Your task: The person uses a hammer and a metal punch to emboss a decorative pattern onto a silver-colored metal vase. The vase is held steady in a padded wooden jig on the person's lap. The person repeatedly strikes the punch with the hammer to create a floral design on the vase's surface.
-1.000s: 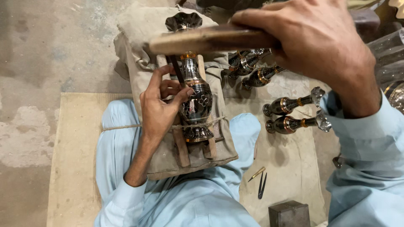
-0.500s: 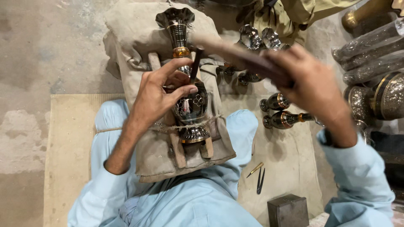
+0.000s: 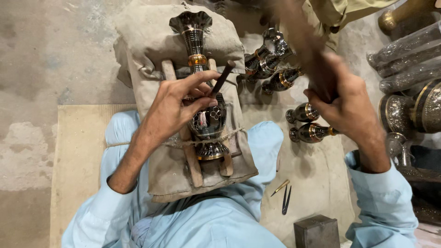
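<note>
Right hand (image 3: 342, 98) grips a dark wooden mallet (image 3: 301, 43), raised and badly motion-blurred — head and upper handle smear into the background, shape hard to make out. Fingers wrapped fully round the handle.

Left hand (image 3: 177, 103) pinches a slim dark chisel (image 3: 223, 78) between thumb and fingertips; its lower tip is hidden behind the fingers, so contact with the metal cannot be confirmed. Chisel leans up toward the right, upper end free.

Engraved vase (image 3: 202, 87) lies on a padded cloth cushion (image 3: 151, 59) across the lap, cradled between two wooden strips (image 3: 190, 160) and tied down with cord (image 3: 229, 135). Long axis runs away from the person: flared mouth at the cushion's far edge, foot toward the near edge. The left hand covers part of its belly, the chisel sitting directly over it.

Right of the cushion — finished vases (image 3: 312, 131) lying on a floor mat (image 3: 317, 183), a pair of tweezers (image 3: 285, 200), a dark metal block (image 3: 317, 232) cut off at the bottom edge.
</note>
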